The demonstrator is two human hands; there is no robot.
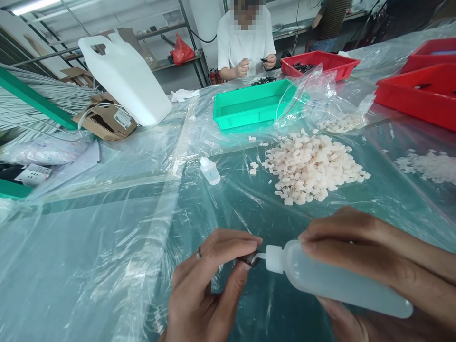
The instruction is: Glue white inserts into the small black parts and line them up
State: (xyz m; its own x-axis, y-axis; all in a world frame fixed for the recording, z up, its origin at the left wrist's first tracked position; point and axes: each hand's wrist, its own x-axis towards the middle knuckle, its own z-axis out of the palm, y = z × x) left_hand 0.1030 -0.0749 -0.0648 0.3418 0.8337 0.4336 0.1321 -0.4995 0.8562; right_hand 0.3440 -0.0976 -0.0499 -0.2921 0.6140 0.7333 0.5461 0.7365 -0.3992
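My left hand (210, 280) pinches a small dark part (249, 259) between thumb and fingers; its exact kind is hard to make out. In my right hand (370, 266) lies a translucent white squeeze bottle (342, 280), tilted sideways with its nozzle pointing left. The thin nozzle tip meets the open end of the dark part; whether it sits inside cannot be told. Beyond my hands rises a pile of small whitish plastic pieces (313, 166), a few of them scattered at its left. A smaller dropper bottle (210, 171) lies on the plastic-covered table (142, 266).
A green tray (249, 107) and a red tray (342, 66) with dark parts stand farther back. Clear bags (320, 99) lie near them. More red trays (420, 102) are at right. A white jug (124, 78) leans at left by a cardboard box (107, 118). A person (245, 42) sits opposite.
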